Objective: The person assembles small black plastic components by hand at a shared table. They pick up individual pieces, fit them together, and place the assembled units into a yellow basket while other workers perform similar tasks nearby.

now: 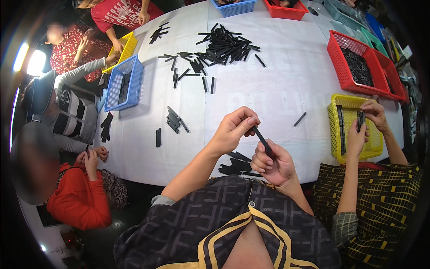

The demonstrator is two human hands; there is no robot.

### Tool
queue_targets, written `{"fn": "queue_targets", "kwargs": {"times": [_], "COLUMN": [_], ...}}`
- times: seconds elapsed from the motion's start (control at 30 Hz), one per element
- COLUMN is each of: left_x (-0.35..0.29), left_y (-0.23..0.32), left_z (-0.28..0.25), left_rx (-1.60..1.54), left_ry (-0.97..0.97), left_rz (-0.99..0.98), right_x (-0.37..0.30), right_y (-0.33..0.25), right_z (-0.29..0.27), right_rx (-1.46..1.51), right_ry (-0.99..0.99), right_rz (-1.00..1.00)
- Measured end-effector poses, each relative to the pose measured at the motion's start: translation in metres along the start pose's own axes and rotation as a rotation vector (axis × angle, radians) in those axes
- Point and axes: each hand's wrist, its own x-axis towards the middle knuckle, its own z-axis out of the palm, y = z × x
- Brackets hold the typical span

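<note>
A slim black bar (pixel 262 139), apparently plastic, slants between my hands in front of my chest. My left hand (pixel 234 131) pinches its upper end between thumb and fingers. Lower and to the right, my right hand (pixel 275 165) has its fingers curled round the other end. Beneath my hands, near the table's front edge, lies a small heap of black pieces (pixel 230 168), partly hidden by my right hand. One loose black bar (pixel 300 119) lies right of my hands. Further left are a small cluster of bars (pixel 174 120) and a single short piece (pixel 158 137).
A large pile of black bars (pixel 221 47) spreads over the white table (pixel 277 71). At the right, a co-worker's hands (pixel 357 139) hold a black piece over a yellow basket (pixel 335 134). Red baskets (pixel 338 67) stand behind it. A blue basket (pixel 135 87) and co-workers are at left.
</note>
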Motion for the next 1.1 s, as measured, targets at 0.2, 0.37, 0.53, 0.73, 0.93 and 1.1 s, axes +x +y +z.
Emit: {"fn": "queue_targets", "kwargs": {"times": [0.2,0.37,0.53,0.73,0.93,1.1], "left_x": [-0.001,-0.001,0.010,0.002,-0.004,-0.003], "left_y": [-0.001,0.007,-0.006,-0.002,-0.003,0.000], "left_z": [-0.003,0.028,0.017,0.000,0.009,0.008], "left_rx": [0.028,0.771,0.260,-0.354,-0.178,-0.131], "left_ry": [0.022,0.238,0.285,0.138,0.124,0.126], "left_rz": [0.000,0.147,0.010,-0.259,-0.211,-0.205], "right_x": [0.002,0.004,0.003,-0.002,-0.004,0.000], "right_y": [0.002,0.006,0.009,0.006,0.001,0.001], "right_z": [-0.002,0.005,0.008,0.016,0.025,0.018], "right_rx": [-0.012,-0.143,-0.365,-1.225,-1.420,-0.648], "right_ry": [-0.022,0.120,0.188,0.419,0.375,0.283], "right_rz": [0.017,0.005,-0.060,-0.382,-0.386,-0.142]}}
